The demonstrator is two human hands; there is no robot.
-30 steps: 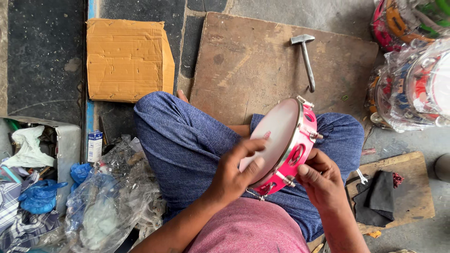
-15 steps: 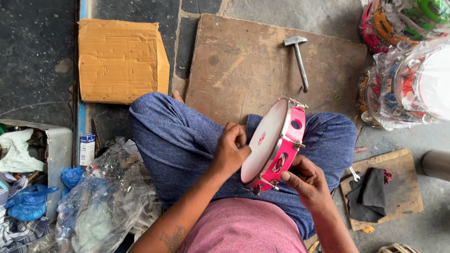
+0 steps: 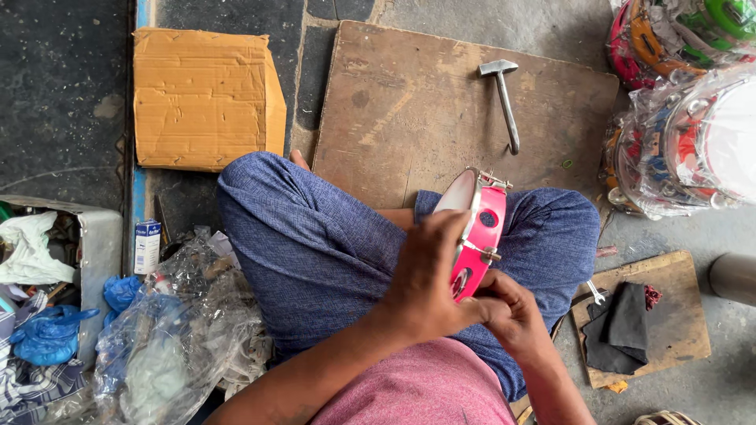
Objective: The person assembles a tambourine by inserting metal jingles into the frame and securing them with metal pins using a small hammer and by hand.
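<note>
Pink-framed tambourine [image 3: 477, 233] is held on edge over the lap, white skin turned toward the left, so that the rim with its metal jingles and slots faces up to the camera. It is kept between both hands just above the crossed legs in blue trousers [image 3: 315, 252], presumably so the knees can steady it.

Left hand [image 3: 425, 279]: laid flat over the skin side, fingers closed around the frame's near edge. Right hand [image 3: 516, 315]: cupped under the lower rim, fingers curled shut against the frame; whether a small part is pinched there cannot be told.

Wooden board [image 3: 409, 110] lies on the floor just ahead of the knees; a hammer [image 3: 504, 98] rests on it, head away, handle toward the person, within reach. Cardboard piece [image 3: 201, 98] lies left of the board. Clear plastic bags [image 3: 169, 346] are heaped at the left knee. Bagged tambourines [image 3: 685, 134] are stacked at the right. A dark cloth [image 3: 618, 327] sits on a small board [image 3: 677, 315] near the right knee.
</note>
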